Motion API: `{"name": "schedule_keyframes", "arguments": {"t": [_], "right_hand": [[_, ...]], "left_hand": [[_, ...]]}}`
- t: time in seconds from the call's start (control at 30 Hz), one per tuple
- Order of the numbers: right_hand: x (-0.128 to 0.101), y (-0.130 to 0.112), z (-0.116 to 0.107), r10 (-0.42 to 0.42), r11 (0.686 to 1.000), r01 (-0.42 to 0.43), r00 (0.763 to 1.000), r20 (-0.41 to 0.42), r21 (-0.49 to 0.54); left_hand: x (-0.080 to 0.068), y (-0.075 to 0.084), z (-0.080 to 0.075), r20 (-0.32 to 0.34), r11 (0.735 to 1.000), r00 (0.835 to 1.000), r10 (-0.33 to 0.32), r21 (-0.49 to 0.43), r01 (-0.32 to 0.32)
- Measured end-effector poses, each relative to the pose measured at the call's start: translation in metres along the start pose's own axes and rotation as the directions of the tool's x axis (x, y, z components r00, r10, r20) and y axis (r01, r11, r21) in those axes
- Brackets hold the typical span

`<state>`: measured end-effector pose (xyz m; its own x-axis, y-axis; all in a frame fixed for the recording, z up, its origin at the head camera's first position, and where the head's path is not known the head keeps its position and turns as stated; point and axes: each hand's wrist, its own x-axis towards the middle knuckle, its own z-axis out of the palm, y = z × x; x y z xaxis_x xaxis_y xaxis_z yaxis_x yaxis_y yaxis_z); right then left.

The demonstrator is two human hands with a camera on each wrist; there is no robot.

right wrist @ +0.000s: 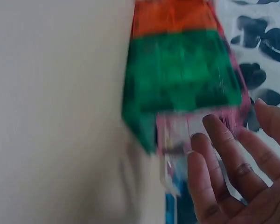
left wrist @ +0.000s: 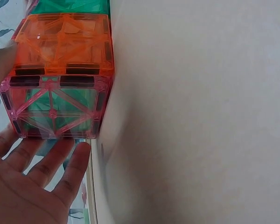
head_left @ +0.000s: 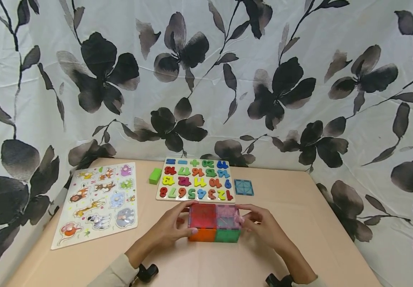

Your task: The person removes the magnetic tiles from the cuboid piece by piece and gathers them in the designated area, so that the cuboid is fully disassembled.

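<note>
A box built of see-through magnetic tiles [head_left: 202, 216] lies on the table, with red and pink tiles on top and orange and green ones in front. My left hand [head_left: 172, 225] grips its left end, thumb at the front edge and index finger at the back corner. In the left wrist view a pink tile [left wrist: 53, 109] closes that end, below the orange tile [left wrist: 65, 42]. At the right end my right hand [head_left: 263, 225] touches the box with fingers extended. The green tile [right wrist: 184, 70] and that end are blurred in the right wrist view.
Behind the box lies a number puzzle board [head_left: 188, 191], with a green block [head_left: 155, 175] to its left and a blue tile [head_left: 243, 187] to its right. An animal puzzle board [head_left: 114, 191] sits at the table's left. A floral cloth [head_left: 220, 91] hangs behind.
</note>
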<state>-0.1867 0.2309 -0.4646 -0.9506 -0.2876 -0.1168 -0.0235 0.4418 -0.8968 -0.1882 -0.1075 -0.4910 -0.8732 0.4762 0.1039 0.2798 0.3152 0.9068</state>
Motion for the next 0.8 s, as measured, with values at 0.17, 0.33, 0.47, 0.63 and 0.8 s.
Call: {"name": "schedule_keyframes", "arguments": {"t": [0.17, 0.33, 0.47, 0.63, 0.8], "right_hand": [[-0.003, -0.001, 0.014, 0.031, 0.980, -0.041, 0.998, 0.054, 0.194], [-0.003, -0.003, 0.019, 0.045, 0.953, -0.063, 0.997, 0.065, 0.297], [-0.003, -0.005, 0.018, 0.055, 0.938, -0.081, 0.995, 0.085, 0.338], [-0.003, -0.010, 0.016, 0.041, 0.935, -0.068, 0.995, 0.086, 0.348], [-0.006, -0.014, 0.012, 0.009, 0.952, -0.022, 0.999, 0.042, 0.306]], "left_hand": [[0.001, -0.001, -0.001, -0.006, 1.000, 1.000, 0.002, 0.006, -0.002], [0.000, -0.001, 0.000, -0.006, 1.000, 1.000, -0.006, 0.003, 0.006], [0.000, -0.001, -0.001, -0.007, 1.000, 1.000, -0.006, 0.006, 0.006], [-0.001, -0.002, -0.001, -0.002, 1.000, 1.000, 0.000, 0.008, 0.000], [0.000, -0.002, -0.001, 0.006, 1.000, 1.000, 0.002, -0.001, -0.002]]}}
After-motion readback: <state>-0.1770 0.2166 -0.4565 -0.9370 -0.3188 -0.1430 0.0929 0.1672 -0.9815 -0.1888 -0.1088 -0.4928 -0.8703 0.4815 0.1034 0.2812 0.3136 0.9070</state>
